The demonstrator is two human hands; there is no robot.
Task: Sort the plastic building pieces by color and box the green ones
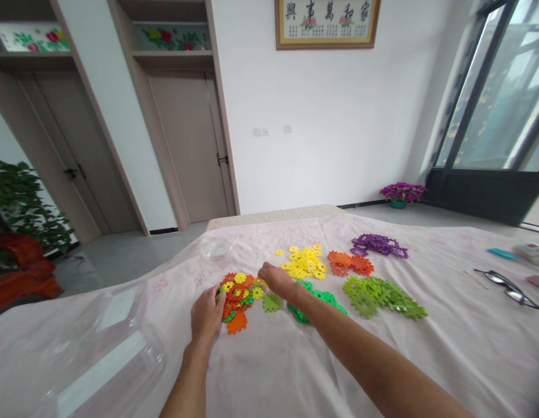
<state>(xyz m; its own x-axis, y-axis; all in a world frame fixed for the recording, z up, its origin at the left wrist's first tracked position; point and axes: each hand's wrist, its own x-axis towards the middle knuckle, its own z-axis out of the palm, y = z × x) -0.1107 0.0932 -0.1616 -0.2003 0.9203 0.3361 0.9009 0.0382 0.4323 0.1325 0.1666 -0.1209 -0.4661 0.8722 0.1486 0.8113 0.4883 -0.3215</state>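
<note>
The left hand (208,313) lies along the near-left edge of a mixed heap (238,296) of flat plastic pieces, its fingers curved around that side; whether they pinch anything cannot be told. The right hand (275,281) comes in from the other side, knuckles up, fingers bent down by a yellow piece; its fingertips are partly hidden, so a grip cannot be made out. The heap, between the hands, mixes toothed orange squares with round yellow and green pieces. A notched green square (271,302) lies just beside it.

Under the right forearm, reaching in slantwise, a green pile (297,313) is partly covered. Beyond are yellow discs (306,264), orange-red squares (339,263), lime squares (384,295) and a tangled purple pile (380,245). Clear plastic tubs (108,371), their outlines faint, sit left on the creased, faintly flowered cloth (260,371).
</note>
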